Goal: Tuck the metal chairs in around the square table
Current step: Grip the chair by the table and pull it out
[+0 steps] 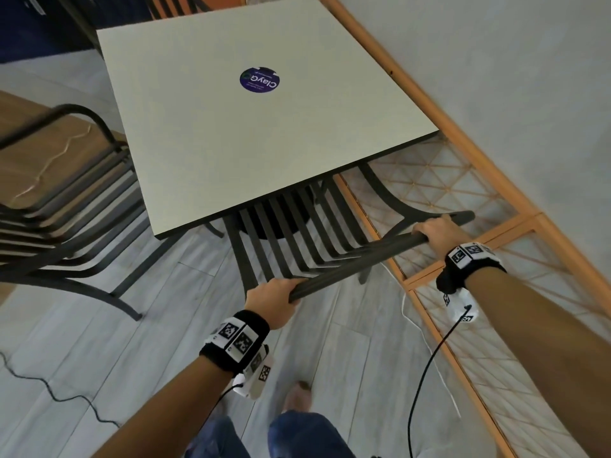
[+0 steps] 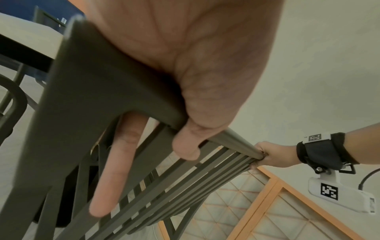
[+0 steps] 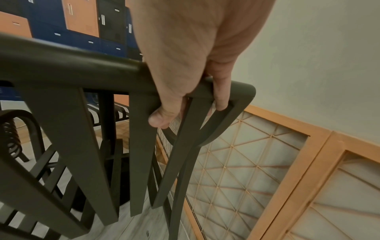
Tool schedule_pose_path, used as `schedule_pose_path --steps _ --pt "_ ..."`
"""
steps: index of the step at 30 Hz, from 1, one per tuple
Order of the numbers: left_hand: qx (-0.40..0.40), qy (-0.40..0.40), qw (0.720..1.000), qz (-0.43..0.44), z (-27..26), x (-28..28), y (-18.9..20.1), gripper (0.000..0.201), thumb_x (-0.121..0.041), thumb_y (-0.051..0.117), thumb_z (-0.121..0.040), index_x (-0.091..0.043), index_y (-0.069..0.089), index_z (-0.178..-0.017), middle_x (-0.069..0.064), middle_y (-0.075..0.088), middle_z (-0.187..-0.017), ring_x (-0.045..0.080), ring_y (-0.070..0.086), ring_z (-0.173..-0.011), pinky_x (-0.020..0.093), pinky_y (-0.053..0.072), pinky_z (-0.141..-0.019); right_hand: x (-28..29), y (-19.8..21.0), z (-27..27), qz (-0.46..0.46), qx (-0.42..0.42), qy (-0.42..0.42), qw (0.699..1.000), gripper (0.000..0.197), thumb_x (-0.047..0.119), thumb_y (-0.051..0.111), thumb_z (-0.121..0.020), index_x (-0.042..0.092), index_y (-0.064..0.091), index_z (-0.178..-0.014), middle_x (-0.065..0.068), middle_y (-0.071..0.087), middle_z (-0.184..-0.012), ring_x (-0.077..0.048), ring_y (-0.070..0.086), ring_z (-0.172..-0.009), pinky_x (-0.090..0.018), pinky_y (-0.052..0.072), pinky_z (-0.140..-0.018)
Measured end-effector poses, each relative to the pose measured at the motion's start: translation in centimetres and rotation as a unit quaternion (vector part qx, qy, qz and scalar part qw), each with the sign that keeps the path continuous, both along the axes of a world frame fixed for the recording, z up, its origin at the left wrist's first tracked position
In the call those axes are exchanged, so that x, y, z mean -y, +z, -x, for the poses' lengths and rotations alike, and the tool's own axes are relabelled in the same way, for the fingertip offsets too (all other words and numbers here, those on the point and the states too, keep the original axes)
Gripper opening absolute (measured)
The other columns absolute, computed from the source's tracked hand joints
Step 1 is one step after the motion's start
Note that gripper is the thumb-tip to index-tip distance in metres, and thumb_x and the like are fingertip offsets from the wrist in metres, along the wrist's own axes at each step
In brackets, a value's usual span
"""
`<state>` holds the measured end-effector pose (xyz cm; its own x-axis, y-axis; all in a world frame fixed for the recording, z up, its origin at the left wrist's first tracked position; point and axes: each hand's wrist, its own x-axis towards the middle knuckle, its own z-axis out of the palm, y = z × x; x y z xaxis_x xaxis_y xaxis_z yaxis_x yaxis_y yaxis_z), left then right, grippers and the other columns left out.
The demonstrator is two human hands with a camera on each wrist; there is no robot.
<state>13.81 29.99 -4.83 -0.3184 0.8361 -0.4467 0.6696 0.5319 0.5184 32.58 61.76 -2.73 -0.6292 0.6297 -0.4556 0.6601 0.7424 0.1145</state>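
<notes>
A dark metal slatted chair [image 1: 297,223] stands at the near edge of the square cream table [image 1: 205,127], its seat mostly under the tabletop. My left hand [image 1: 276,295] grips the left end of the chair's top rail [image 1: 357,259]; the left wrist view shows the thumb [image 2: 185,146] curled under the rail [image 2: 107,76] and one finger [image 2: 115,170] lying straight along the slats. My right hand [image 1: 436,233] grips the rail's right end, fingers wrapped round it [image 3: 164,100] in the right wrist view. A second metal chair [image 1: 66,206] stands at the table's left side.
A wooden lattice screen [image 1: 463,206] runs close along the right of the chair and table. Black cable [image 1: 49,388] and a white cord [image 1: 429,345] lie on the grey plank floor. My shoe [image 1: 297,398] is just behind the chair. Lockers [image 3: 86,24] stand beyond the table.
</notes>
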Motion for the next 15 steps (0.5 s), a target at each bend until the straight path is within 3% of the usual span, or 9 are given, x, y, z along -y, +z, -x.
schedule_pose_path --steps 2,7,12,15 --pt "-0.006 0.003 1.0 -0.003 0.3 -0.1 0.0 0.04 -0.021 0.046 -0.095 -0.037 0.049 -0.132 -0.011 0.057 -0.082 0.012 0.057 -0.075 0.03 0.051 -0.074 -0.3 0.0 0.4 -0.004 0.0 0.004 1.0 0.024 0.004 0.047 -0.089 0.024 0.061 -0.089 0.001 0.056 -0.086 -0.029 0.045 -0.099 -0.047 0.046 -0.089" --pt "0.001 0.014 1.0 0.0 0.2 -0.1 -0.1 0.038 -0.023 0.047 -0.095 -0.035 0.05 -0.131 -0.01 0.059 -0.082 0.012 0.058 -0.075 0.029 0.052 -0.075 -0.3 -0.5 0.4 -0.014 0.004 -0.009 1.0 0.025 0.004 0.048 -0.089 0.026 0.058 -0.085 0.001 0.056 -0.083 -0.029 0.043 -0.098 -0.051 0.048 -0.085" --pt "0.007 0.009 1.0 0.008 0.3 0.0 0.3 0.039 -0.025 0.048 -0.095 -0.036 0.048 -0.132 -0.009 0.059 -0.088 0.014 0.057 -0.078 0.033 0.053 -0.078 0.2 -0.2 0.6 -0.008 -0.004 -0.024 1.0 0.026 0.003 0.047 -0.088 0.025 0.056 -0.097 -0.002 0.055 -0.088 -0.028 0.043 -0.105 -0.047 0.05 -0.083" --pt "0.03 0.002 0.999 0.012 0.6 0.4 0.4 0.039 -0.026 0.051 -0.094 -0.034 0.048 -0.132 -0.008 0.058 -0.088 0.014 0.057 -0.077 0.033 0.052 -0.08 1.0 0.0 0.8 -0.022 -0.007 -0.026 0.999 0.028 0.009 0.05 -0.088 0.031 0.056 -0.104 0.0 0.055 -0.09 -0.024 0.048 -0.101 -0.044 0.053 -0.077"
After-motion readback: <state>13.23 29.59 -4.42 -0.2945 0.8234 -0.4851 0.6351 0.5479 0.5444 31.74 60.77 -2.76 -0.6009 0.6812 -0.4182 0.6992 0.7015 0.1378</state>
